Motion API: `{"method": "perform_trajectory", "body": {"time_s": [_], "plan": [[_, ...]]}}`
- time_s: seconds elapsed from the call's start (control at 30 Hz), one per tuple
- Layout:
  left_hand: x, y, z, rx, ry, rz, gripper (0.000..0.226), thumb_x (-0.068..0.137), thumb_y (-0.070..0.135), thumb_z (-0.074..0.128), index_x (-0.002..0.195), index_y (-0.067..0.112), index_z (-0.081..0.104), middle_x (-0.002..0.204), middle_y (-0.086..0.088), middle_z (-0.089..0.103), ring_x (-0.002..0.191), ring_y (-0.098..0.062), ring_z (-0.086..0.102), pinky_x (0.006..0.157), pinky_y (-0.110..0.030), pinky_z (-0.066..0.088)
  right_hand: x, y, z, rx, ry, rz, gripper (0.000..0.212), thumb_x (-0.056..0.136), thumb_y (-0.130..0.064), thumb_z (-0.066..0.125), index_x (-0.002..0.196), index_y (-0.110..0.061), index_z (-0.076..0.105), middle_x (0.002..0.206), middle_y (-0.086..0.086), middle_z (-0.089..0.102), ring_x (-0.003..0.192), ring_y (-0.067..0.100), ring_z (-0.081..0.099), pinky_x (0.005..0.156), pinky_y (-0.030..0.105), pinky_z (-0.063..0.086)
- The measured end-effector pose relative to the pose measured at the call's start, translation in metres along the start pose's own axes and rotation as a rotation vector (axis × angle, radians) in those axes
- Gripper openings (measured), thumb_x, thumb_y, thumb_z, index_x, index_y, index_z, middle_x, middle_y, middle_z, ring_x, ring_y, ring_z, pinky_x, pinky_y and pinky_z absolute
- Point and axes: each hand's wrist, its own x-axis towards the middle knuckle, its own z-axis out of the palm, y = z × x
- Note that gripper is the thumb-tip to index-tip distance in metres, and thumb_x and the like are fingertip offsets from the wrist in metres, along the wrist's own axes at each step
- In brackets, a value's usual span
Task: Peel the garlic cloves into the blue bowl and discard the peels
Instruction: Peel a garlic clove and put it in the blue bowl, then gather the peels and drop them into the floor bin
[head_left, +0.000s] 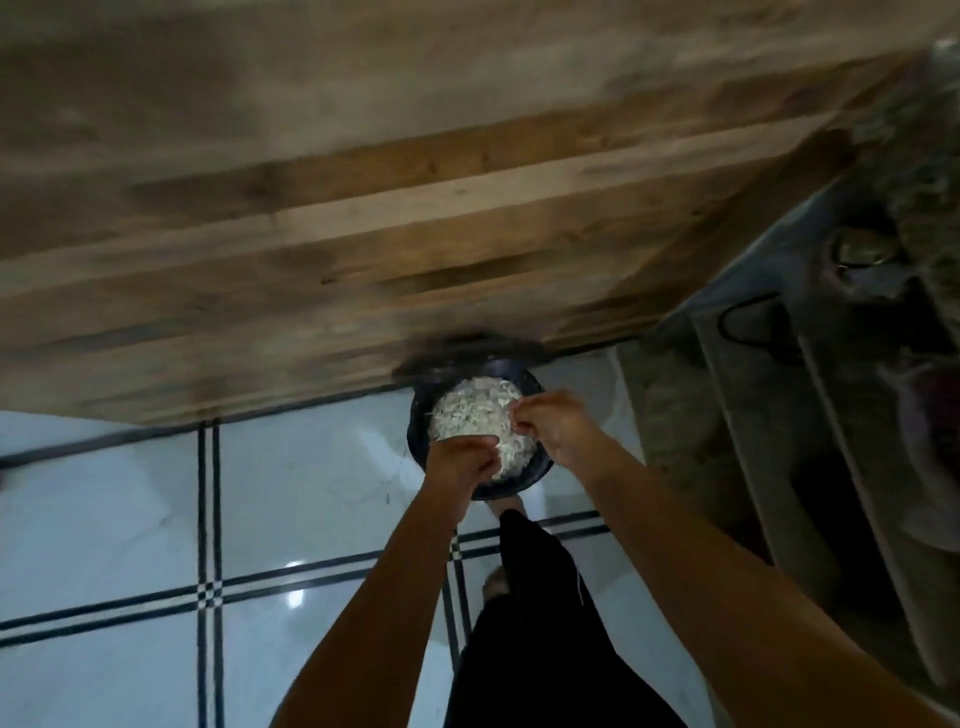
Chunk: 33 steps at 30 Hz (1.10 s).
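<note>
Over the dark round bin (418, 422), left hand (458, 461) and right hand (551, 422) pinched the heap of white papery garlic peels (471, 410), fingers curled. Risk: light flakes drifting onto the glossy tiled floor (311, 467).

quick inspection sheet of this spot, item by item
surface: glossy white floor tiles with dark striped lines
job's things: garlic peels heaped white over a dark round container on the floor; no cloves seen
clutter: blurred items far right, cannot tell what
hands: left hand and right hand, fingers curled, pinching at the heap's edges
cables: dark cord loop on the right ledge
surroundings: wooden panel behind; stone steps on the right
</note>
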Motion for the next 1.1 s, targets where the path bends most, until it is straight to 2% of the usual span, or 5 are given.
{"method": "perform_trajectory", "body": {"time_s": [0.2, 0.4, 0.63, 0.77, 1.1], "plan": [[0.061, 0.007, 0.008, 0.124, 0.099, 0.026, 0.022, 0.089, -0.007, 0.052, 0.072, 0.003, 0.061, 0.075, -0.008, 0.060, 0.074, -0.024, 0.057, 0.072, -0.029, 0.052, 0.043, 0.017, 0.006, 0.108, 0.108, -0.011, 0.036, 0.087, 0.012, 0.050, 0.056, -0.008, 0.049, 0.059, 0.007, 0.045, 0.052, 0.018, 0.043, 0.045, 0.021, 0.042], [0.089, 0.004, 0.026, 0.327, 0.113, 0.246, 0.032, 0.092, 0.003, 0.054, 0.123, 0.001, 0.057, 0.126, -0.012, 0.057, 0.116, -0.024, 0.054, 0.094, -0.024, 0.041, 0.079, 0.037, 0.023, 0.228, 0.162, 0.154, 0.023, 0.096, -0.001, 0.037, 0.081, -0.004, 0.055, 0.079, 0.013, 0.057, 0.070, 0.023, 0.052, 0.056, 0.026, 0.042], [0.088, 0.001, 0.042, 0.144, -0.061, -0.139, 0.048, 0.101, 0.035, 0.033, 0.138, 0.006, 0.043, 0.138, -0.009, 0.048, 0.129, -0.028, 0.044, 0.105, -0.036, 0.035, 0.066, 0.039, 0.035, 0.463, 0.014, 0.214, 0.031, 0.097, -0.027, 0.047, 0.117, -0.006, 0.059, 0.103, 0.011, 0.062, 0.099, 0.023, 0.059, 0.090, 0.032, 0.045], [0.061, 0.013, 0.045, -0.150, -0.060, -0.138, 0.031, 0.098, 0.035, 0.043, 0.105, 0.010, 0.060, 0.109, -0.008, 0.065, 0.100, -0.022, 0.059, 0.083, -0.032, 0.046, 0.038, 0.037, 0.025, 0.117, 0.096, 0.049, 0.029, 0.096, -0.020, 0.044, 0.101, -0.002, 0.066, 0.091, 0.016, 0.067, 0.088, 0.029, 0.063, 0.080, 0.036, 0.050], [-0.109, 0.038, 0.120, -0.022, -0.295, 0.295, 0.015, 0.096, 0.011, 0.050, 0.083, 0.013, 0.058, 0.074, -0.003, 0.059, 0.066, -0.012, 0.057, 0.058, -0.017, 0.050, -0.140, -0.006, -0.100, 0.742, 0.256, -0.351, 0.018, 0.095, 0.000, 0.048, 0.110, 0.001, 0.057, 0.096, 0.016, 0.066, 0.084, 0.023, 0.064, 0.086, 0.034, 0.052]]}}
